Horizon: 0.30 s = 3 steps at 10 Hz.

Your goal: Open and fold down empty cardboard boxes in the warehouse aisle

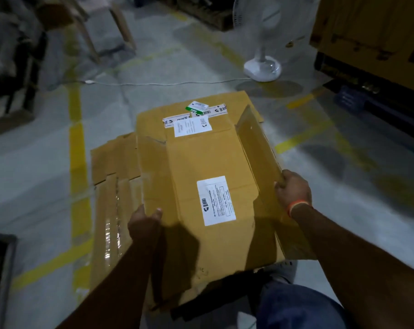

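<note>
A brown cardboard box [189, 162], collapsed nearly flat, lies in front of me with two white labels and strips of printed tape on its top face. My left hand [144, 222] grips its near left edge, thumb on top. My right hand [293, 191] holds the edge of the right side flap [255, 148], which stands tilted up. Beneath and to the left lies a stack of flattened cardboard [113, 186] with clear tape on it.
A white pedestal fan [262, 65] stands at the back right with its cord [165, 83] running across the grey floor. Yellow lines [76, 150] mark the floor. A yellow pallet load [372, 36] is far right, wooden legs [92, 34] far left. My knee [293, 305] is below the box.
</note>
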{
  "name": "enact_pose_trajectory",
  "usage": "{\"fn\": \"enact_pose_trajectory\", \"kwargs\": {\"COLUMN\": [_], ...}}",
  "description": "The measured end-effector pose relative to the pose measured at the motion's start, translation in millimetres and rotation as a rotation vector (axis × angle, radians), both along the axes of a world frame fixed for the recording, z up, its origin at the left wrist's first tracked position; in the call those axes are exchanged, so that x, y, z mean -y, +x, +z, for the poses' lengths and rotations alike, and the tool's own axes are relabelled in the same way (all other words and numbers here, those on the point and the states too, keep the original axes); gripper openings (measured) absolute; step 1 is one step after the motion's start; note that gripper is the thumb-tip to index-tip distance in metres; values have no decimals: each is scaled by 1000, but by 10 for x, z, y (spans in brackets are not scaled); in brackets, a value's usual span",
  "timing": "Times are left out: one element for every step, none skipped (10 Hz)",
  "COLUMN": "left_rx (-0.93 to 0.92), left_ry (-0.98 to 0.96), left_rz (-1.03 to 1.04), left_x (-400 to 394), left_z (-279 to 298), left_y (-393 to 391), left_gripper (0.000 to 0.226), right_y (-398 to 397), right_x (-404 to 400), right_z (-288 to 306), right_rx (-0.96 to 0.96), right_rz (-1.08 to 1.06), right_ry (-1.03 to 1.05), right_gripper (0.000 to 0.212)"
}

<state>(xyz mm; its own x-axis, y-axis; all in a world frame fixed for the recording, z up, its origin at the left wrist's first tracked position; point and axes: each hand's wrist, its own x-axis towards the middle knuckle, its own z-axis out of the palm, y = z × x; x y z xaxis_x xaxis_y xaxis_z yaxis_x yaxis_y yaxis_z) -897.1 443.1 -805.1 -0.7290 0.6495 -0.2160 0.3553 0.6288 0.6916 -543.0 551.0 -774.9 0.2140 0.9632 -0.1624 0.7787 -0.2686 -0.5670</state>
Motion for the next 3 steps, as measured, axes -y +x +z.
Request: {"fn": "enact_pose_trajectory", "kwargs": {"left_rx": [-28, -86, -62], "left_ry": [-132, -434, -399], "left_rz": [-4, 150, -87], "left_x": [57, -36, -151], "left_z": [-81, -128, -116], "left_y": [-99, -57, 152], "left_gripper": [43, 70, 66], "right_y": [-137, -217, -162], "right_x": [-37, 43, 106], "right_z": [-136, -233, -287], "right_rx": [53, 106, 105], "right_rz": [119, 209, 214], "right_ry": [-163, -322, -267], "right_gripper": [55, 87, 84]}}
